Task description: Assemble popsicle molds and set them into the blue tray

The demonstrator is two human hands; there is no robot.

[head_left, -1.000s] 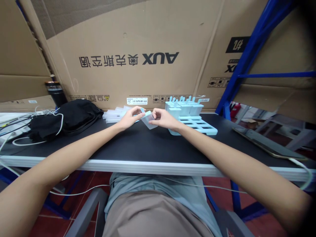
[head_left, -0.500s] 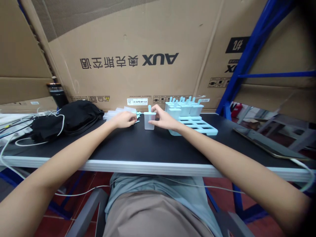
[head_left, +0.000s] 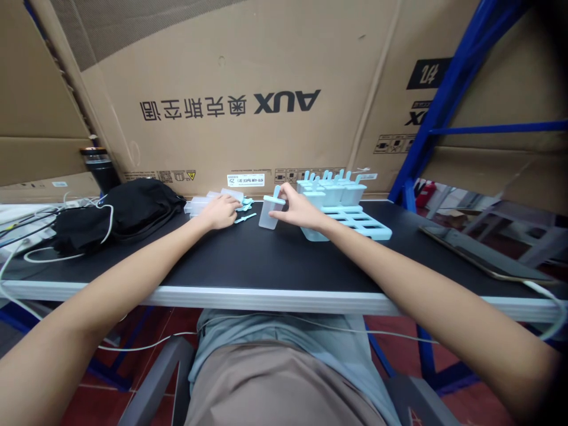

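Mold (head_left: 267, 220), lidded and tilted, pinched in right hand (head_left: 300, 210), outside rack (head_left: 370, 231). Lidded molds (head_left: 349, 195) already in rack, at held mold's three o'clock; loose molds (head_left: 195, 206), lids (head_left: 247, 203) remain at nine. Left hand (head_left: 219, 212) beside lids, grip unclear.

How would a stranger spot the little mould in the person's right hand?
Find the black tabletop by the big cardboard. Toward its back, left of the pale-blue rack, is a translucent mould with a blue lid and stick. Unlike the racked moulds, it leans in the right hand.
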